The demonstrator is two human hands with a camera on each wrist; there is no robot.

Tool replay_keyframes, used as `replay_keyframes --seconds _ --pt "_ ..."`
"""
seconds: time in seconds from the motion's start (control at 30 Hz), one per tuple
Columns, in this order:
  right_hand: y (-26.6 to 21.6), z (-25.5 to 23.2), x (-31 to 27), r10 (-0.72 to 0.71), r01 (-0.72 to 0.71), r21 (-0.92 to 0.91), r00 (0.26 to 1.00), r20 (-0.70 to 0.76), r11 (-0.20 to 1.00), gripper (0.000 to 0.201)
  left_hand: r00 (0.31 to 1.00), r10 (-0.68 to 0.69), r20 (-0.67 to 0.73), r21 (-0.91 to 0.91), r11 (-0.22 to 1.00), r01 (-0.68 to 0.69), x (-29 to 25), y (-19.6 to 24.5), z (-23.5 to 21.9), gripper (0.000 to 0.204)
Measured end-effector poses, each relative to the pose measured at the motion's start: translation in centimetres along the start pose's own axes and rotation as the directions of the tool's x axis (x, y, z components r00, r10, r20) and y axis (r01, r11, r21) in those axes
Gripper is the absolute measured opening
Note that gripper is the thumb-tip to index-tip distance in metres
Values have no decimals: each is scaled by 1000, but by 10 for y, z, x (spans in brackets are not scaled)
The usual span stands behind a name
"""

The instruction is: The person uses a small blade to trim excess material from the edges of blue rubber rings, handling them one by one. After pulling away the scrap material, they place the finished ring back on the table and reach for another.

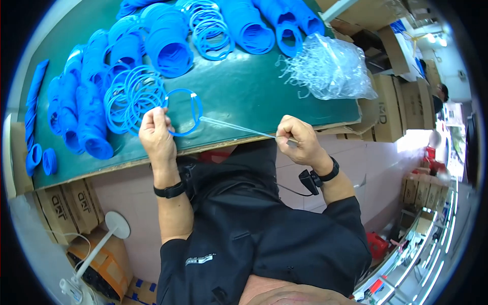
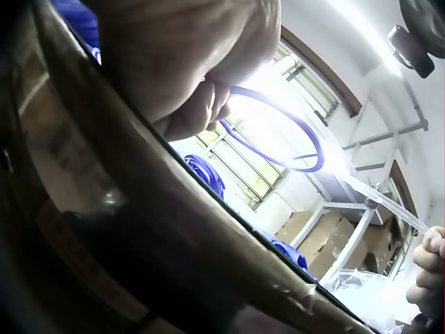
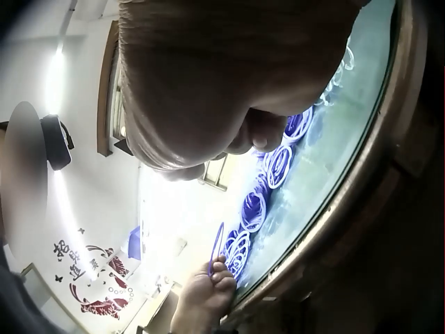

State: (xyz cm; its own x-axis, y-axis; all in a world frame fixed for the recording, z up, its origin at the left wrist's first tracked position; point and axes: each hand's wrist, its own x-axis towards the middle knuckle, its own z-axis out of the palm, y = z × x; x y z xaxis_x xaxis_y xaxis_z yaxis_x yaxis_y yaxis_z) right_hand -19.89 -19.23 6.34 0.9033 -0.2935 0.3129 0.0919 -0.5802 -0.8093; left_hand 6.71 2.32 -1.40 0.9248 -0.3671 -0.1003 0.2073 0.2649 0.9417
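Observation:
In the head view my left hand point(image 1: 157, 133) pinches a thin blue ring point(image 1: 201, 105) at its left side, holding it up near the table's front edge. A clear, stretchy-looking strand point(image 1: 236, 126) is looped at the ring's right side and runs taut to the right. My right hand point(image 1: 300, 140) grips the other end of that strand between curled fingers and thumb. The left wrist view shows the ring point(image 2: 318, 149) with the strand point(image 2: 393, 203) drawn out to the right hand point(image 2: 427, 268). In the right wrist view, the right fingertips are partly hidden behind the hand.
Loose blue rings point(image 1: 134, 96) lie just left of my left hand. Bundles of stacked blue rings point(image 1: 170, 53) line the back and left of the green table point(image 1: 244, 84). A plastic bag point(image 1: 338, 66) of clear strands sits at the right. Cardboard boxes point(image 1: 386, 109) stand beyond.

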Motion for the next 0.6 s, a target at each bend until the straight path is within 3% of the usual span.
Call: replay_keyframes --seconds 0.07,0.13,0.2,0.27,0.3,0.33,0.4,0.43,0.53,0.6 --pt "-1 -7 4 -40 38 -48 998 -49 998 17 1000 21 -20 79 997 -20 -1 -1 2 23" --pt "3 -31 3 65 -60 32 977 -204 998 11 1000 14 -19 -52 999 -15 5 0 -7 23" --pt "10 -50 3 190 -164 106 921 -339 981 8 1000 22 -18 -17 1000 -22 4 -1 -1 23" --pt "20 -78 13 146 -282 -285 897 -416 916 8 995 96 5 182 979 -95 0 -3 3 23" --pt "29 -88 20 -17 -224 -490 897 -441 843 11 993 116 32 240 963 -121 0 -3 4 22" --pt "36 -95 29 -17 -229 -493 896 -444 840 11 993 114 38 237 964 -120 -1 -4 6 22" --pt "48 -104 42 -233 -157 -857 924 -303 492 14 980 192 49 366 910 -196 -3 -3 10 22" --pt "49 -102 43 -65 -262 -870 946 -317 418 19 980 193 52 366 909 -198 -4 -2 11 22" --pt "38 -96 48 -31 -341 -877 927 -373 338 26 978 190 81 478 854 -206 -7 2 18 21" --pt "31 -96 49 -106 -343 -855 905 -412 389 31 954 262 144 603 742 -294 -10 6 27 20"
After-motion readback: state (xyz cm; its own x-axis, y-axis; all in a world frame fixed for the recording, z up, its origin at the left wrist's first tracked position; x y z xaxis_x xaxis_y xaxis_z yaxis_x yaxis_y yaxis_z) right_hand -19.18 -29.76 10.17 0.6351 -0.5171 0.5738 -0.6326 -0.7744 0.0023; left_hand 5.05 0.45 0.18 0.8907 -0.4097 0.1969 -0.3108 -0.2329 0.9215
